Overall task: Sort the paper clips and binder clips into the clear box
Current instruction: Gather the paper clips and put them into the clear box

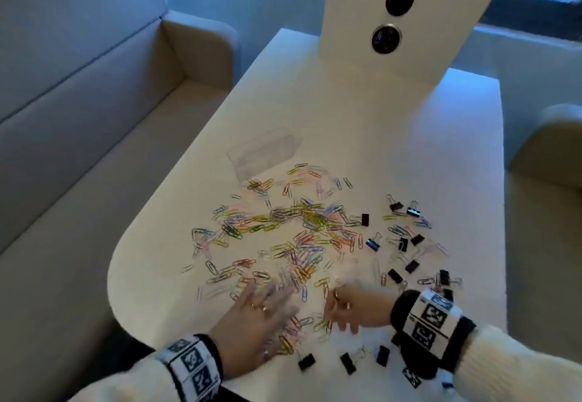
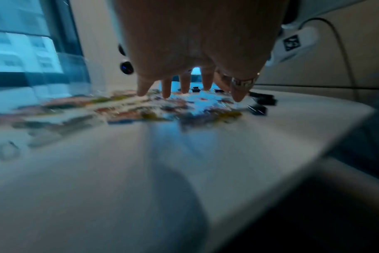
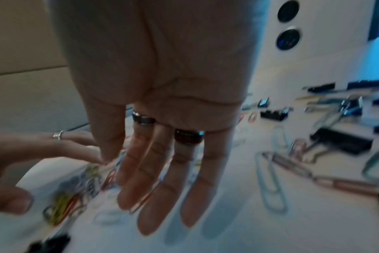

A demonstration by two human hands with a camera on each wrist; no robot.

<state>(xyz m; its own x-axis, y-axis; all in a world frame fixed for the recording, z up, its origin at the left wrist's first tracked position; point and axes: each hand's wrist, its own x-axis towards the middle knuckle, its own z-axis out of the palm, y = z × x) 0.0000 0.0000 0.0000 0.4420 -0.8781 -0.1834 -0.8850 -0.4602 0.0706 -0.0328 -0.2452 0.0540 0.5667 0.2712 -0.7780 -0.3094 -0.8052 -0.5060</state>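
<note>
both hands, left hand (image 1: 252,323) and right hand (image 1: 352,308), hover flat with fingers spread, holding nothing, over scattered coloured wire paper clips (image 1: 283,231) and black metal binder clips (image 1: 409,241) on the white table (image 1: 393,137)

Office lounge booth: beige bench seating (image 1: 94,112), white table (image 1: 393,137) (built-in socket panel (image 1: 390,11)), window.

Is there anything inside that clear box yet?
The clear box looks empty in the head view; only table shows through its walls. The paper clips and binder clips lie loose on the table. Blur could hide a stray clip.
</note>
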